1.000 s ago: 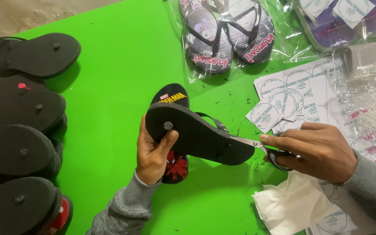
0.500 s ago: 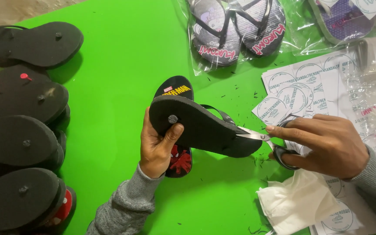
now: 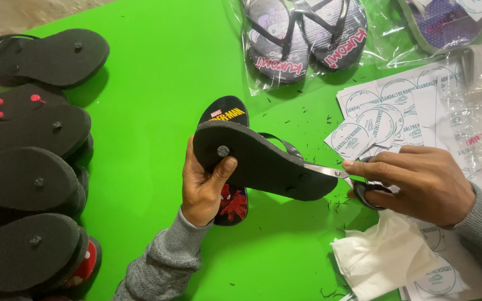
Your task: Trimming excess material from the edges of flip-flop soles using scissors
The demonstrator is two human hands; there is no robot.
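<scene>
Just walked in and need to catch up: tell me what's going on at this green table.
A person's left hand holds a black flip-flop sole-up over the green table. The right hand works scissors at its heel end. Another flip-flop lies beneath, more are stacked at left, round paper labels at right.

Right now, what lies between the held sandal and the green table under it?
Head view: another sandal, printed side up, lies under the held sandal on the table.

Left hand (image 3: pixel 205 187), palm toward the camera, was raised from a grey-sleeved forearm, fingers curled in a grip and thumb pressed flat and upward. Right hand (image 3: pixel 419 181) entered from the right, knuckles up, index finger extended leftward, remaining fingers curled in a grip.
</scene>
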